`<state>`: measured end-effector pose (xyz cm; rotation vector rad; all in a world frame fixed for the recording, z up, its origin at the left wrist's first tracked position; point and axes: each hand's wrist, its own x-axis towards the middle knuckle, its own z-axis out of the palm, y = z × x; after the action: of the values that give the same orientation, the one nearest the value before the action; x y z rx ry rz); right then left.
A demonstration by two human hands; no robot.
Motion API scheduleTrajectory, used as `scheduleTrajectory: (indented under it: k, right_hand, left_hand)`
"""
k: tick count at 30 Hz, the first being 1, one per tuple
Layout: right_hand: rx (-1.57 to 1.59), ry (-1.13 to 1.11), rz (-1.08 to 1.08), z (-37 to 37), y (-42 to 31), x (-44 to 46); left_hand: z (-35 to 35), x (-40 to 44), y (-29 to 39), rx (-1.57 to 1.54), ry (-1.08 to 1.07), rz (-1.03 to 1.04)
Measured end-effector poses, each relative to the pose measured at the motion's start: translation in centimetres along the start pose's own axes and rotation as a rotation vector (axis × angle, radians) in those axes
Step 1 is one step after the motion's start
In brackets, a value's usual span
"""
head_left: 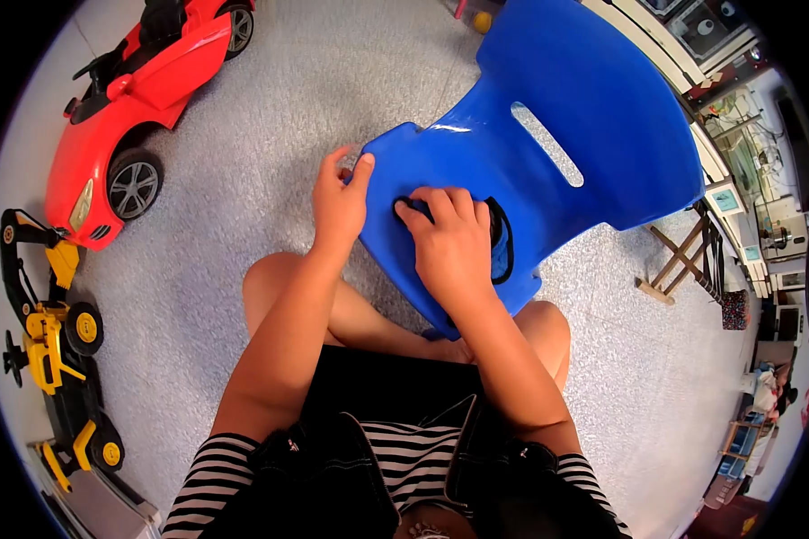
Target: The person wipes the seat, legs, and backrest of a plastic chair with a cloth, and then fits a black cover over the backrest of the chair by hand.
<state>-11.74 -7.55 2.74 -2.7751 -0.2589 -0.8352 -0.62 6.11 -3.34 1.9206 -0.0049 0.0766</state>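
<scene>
A blue plastic chair (593,99) stands in front of me, its seat (395,162) close to my crossed legs. At the seat's left edge is my left hand (342,198), thumb and fingers apart around the rim. My right hand (449,238) rests on the seat with bent fingers over a black object (403,205), only part of which shows. Beside that hand, to its right, a black-edged loop with blue inside (503,242) lies on the seat.
A red toy car (108,126) is at the upper left, with a yellow and black toy digger (54,350) below it. On the right are a folding wooden stand (679,260) and shelves. A small yellow ball (483,22) lies beyond the chair.
</scene>
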Motion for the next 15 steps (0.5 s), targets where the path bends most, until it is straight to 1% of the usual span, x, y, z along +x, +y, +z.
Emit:
scheduleTrajectory:
  k: [2, 3, 5, 6, 8, 11, 15]
  right_hand:
    - [0.007, -0.009, 0.003, -1.0, 0.4, -1.5]
    - [0.015, -0.026, 0.008, -1.6, 0.6, -2.3]
    - [-0.009, -0.036, 0.041, -3.1, 1.0, -3.6]
    - [-0.027, -0.046, 0.075, -3.6, 1.1, -4.1]
    - [-0.047, -0.059, 0.081, -3.6, 1.2, -4.5]
    - [-0.065, -0.059, 0.096, -3.1, 1.2, -3.9]
    - [-0.074, -0.050, 0.093, -2.5, 1.3, -3.0]
  left_hand:
    - [0.1, -1.0, 0.8, -0.480, 0.029, -0.487]
    - [-0.4, -1.9, 1.0, -0.483, 0.027, -0.488]
    - [-1.8, -4.1, 1.2, -1.064, -0.287, -0.749]
    - [-2.0, -5.0, 1.1, -1.064, -0.289, -0.752]
    - [-2.4, -6.4, 0.8, -1.129, -0.373, -0.770]
    - [-2.5, -6.3, 0.9, -1.089, -0.358, -0.808]
    - [-2.2, -6.4, 0.8, -1.099, -0.311, -0.767]
